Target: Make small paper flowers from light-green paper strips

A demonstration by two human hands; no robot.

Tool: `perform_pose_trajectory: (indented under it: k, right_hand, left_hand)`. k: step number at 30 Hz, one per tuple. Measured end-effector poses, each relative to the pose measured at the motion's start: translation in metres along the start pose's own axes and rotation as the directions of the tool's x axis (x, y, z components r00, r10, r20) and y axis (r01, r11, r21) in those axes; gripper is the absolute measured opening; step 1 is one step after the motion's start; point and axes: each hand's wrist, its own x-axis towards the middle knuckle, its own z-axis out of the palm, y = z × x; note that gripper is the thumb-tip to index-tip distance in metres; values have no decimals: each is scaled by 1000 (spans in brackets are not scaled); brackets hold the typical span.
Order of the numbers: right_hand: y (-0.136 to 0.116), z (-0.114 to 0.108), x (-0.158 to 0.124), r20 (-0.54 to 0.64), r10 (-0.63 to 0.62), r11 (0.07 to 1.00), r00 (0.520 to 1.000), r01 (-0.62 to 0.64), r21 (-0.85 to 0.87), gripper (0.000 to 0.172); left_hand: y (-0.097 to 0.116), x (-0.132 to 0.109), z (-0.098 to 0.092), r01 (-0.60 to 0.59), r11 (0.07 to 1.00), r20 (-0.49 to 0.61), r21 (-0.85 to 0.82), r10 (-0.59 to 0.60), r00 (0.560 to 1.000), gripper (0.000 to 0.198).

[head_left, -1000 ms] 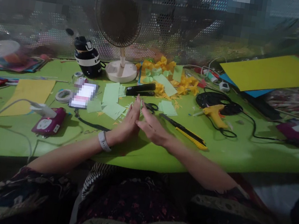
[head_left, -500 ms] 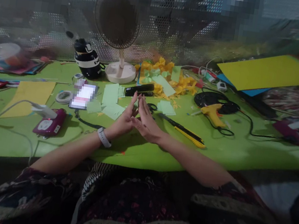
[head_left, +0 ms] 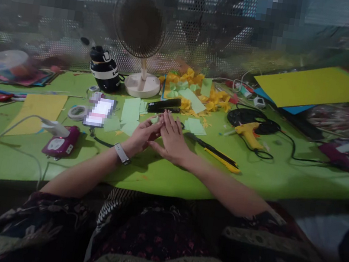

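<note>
My left hand (head_left: 143,136) is curled, its fingers closed at the tips, with a grey-white watch band on the wrist. A small pale green paper piece (head_left: 154,120) shows at its fingertips, mostly hidden by the fingers. My right hand (head_left: 173,142) lies palm down with fingers stretched out, its fingertips against the left fingers. Just beyond the hands are a black stapler (head_left: 164,105) and scissors, of which only part of a black handle shows. Pale green paper slips (head_left: 130,111) lie left of the stapler, and more green slips (head_left: 195,126) to its right. A yellow-black cutter knife (head_left: 219,156) rests beside my right wrist.
Orange and green paper flowers (head_left: 213,99) are heaped at the back. A fan (head_left: 142,84) and a black bottle (head_left: 104,76) stand behind. Left lie a phone (head_left: 99,112), tape roll (head_left: 77,112) and purple power adapter (head_left: 61,142). Right are a yellow glue gun (head_left: 248,133) and yellow sheets (head_left: 321,89).
My hands have come down from an upright, palm-facing pose. The right hand has turned palm down over the left fingers, and the left hand has curled. The view has shifted slightly.
</note>
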Motion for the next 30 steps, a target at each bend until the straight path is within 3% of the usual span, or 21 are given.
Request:
perform_pose_trajectory:
  k: [3, 5, 7, 10, 12, 15, 22, 30]
  right_hand:
    - [7, -11, 1, -127, 39, 994, 991, -25, 107, 78]
    - [12, -19, 2, -293, 126, 978, 948, -68, 199, 61]
    - [17, -25, 3, -357, 248, 940, 901, -134, 315, 46]
    - [18, -28, 5, -204, 364, 839, 909, -225, 496, 47]
    - [17, -26, 6, -104, 360, 764, 927, -228, 604, 49]
    - [15, -22, 6, -70, 320, 688, 945, -181, 703, 52]
    - [13, -25, 4, -153, 210, 847, 966, -102, 522, 54]
    - [12, -24, 4, -87, 158, 868, 984, -97, 488, 36]
  left_hand:
    - [1, 2, -3, -65, 998, 21, 8, 65, 998, 41]
    - [1, 2, -4, -128, 991, 52, 50, 125, 991, 54]
    - [-1, 1, -5, -183, 977, 77, 111, 175, 981, 66]
    - [-3, -1, -4, -228, 958, 109, 176, 211, 971, 74]
    - [-4, -2, -3, -236, 954, 112, 187, 218, 970, 75]
    - [-3, -5, 0, -214, 959, 100, 186, 198, 975, 75]
    - [2, -3, -3, -131, 987, -30, 90, 134, 991, 53]
    - [8, -5, 0, -119, 988, -61, 99, 126, 990, 49]
